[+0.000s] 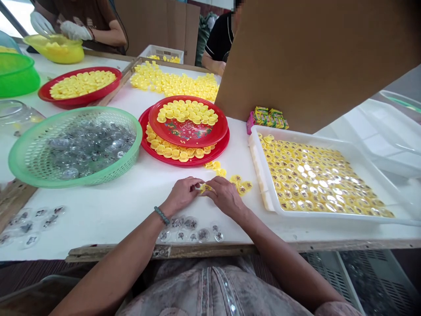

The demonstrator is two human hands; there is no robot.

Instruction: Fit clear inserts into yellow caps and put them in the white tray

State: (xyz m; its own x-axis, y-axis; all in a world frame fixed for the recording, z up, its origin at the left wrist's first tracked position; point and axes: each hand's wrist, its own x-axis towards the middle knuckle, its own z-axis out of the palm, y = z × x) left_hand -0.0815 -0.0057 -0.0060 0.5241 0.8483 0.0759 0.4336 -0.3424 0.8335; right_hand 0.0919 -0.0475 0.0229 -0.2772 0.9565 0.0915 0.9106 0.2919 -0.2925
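My left hand (183, 193) and my right hand (225, 196) meet on the white table (112, 206), fingers pinched together on one small yellow round piece (205, 188). A few loose yellow pieces (241, 185) lie just beyond my right hand. Several clear round covers (192, 230) lie near the table's front edge, under my wrists. Two stacked red plates (187, 131) with yellow pieces stand straight ahead. A white tray (324, 215) full of covered yellow pieces sits to the right.
A green basket (75, 147) of clear covers stands at left. A red plate (79, 85), green and yellow bowls and a heap of yellow pieces (174, 83) lie farther back. Two other people work across the table. A cardboard sheet (312, 57) leans at right.
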